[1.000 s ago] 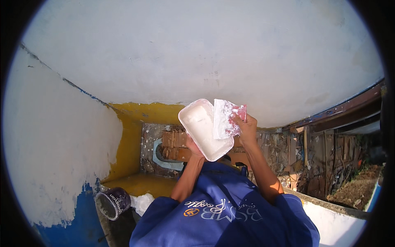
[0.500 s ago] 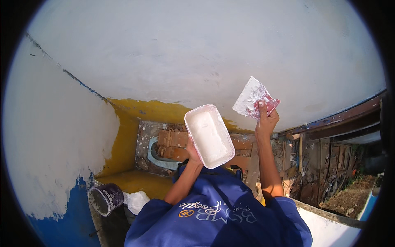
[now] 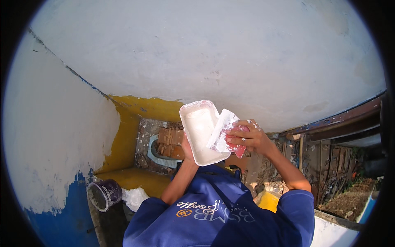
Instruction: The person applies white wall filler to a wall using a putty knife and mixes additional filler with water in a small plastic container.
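Observation:
My left hand (image 3: 188,149) is closed on the left side of a white rectangular tub (image 3: 198,129), holding it up in front of my body. White paste coats the tub's inside. Fingers bent over its pinkish-red grip side, my right hand (image 3: 254,138) grasps a flat putty spreader (image 3: 222,128) smeared with the same paste. The spreader's white edge lies over the tub's right side, at its rim; whether it presses on the paste I cannot tell.
Ahead stands a wall (image 3: 230,53) coated white, with a yellow strip (image 3: 144,105) low down. A pale blue squat toilet (image 3: 158,156) is set in the littered floor. At lower left are a dark bucket (image 3: 105,195) and a white plastic bag (image 3: 135,199). Wooden boards (image 3: 325,164) stand at right.
My right hand has come down and left from beside the wall, bringing the spreader over the tub. The tub has shifted slightly left and up in my left hand.

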Demonstrator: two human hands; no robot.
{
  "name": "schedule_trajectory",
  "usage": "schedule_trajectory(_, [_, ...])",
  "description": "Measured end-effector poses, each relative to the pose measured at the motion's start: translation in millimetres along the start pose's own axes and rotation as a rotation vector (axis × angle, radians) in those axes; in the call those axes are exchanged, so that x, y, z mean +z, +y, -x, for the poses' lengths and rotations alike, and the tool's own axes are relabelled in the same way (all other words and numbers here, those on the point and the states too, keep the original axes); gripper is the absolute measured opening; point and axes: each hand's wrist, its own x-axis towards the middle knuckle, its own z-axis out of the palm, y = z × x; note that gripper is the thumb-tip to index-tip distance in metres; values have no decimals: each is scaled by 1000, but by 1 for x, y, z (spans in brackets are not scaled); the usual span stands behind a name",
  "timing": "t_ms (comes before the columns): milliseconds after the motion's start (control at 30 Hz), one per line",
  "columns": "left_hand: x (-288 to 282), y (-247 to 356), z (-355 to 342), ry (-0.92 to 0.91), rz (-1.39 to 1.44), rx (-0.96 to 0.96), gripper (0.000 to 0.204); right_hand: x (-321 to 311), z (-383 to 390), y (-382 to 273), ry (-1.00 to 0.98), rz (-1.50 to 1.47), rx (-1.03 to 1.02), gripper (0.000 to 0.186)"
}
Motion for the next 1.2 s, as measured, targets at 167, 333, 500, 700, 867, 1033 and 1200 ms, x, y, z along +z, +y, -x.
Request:
schedule_trajectory(167, [-17, -4, 8, 113, -89, 29, 65, 4, 2, 15, 9, -28, -8, 62])
schedule_trajectory(333, [-33, -14, 9, -36, 97, -23, 63, -11, 9, 52, 137, 134, 57, 57])
schedule_trajectory(500, [-19, -13, 5, 140, 14, 4, 64, 0, 41, 62, 578, -152, 522, 40])
schedule_trajectory(700, [-23, -11, 3, 109, -85, 80, 73, 15, 13, -12, 967, -1380, 867, 39])
schedule_trajectory(867, [-22, -21, -6, 63, -205, 196, 84, 71, 7, -38, 929, -1479, 1070, 34])
schedule_trajectory(1033, [-27, -26, -6, 83, -103, 172, 77, 84, 6, -45, 939, -1468, 1159, 27])
schedule_trajectory(1200, [-18, -26, -6, 63, -67, 157, 72, 94, 7, -32, 961, -1305, 1116, 24])
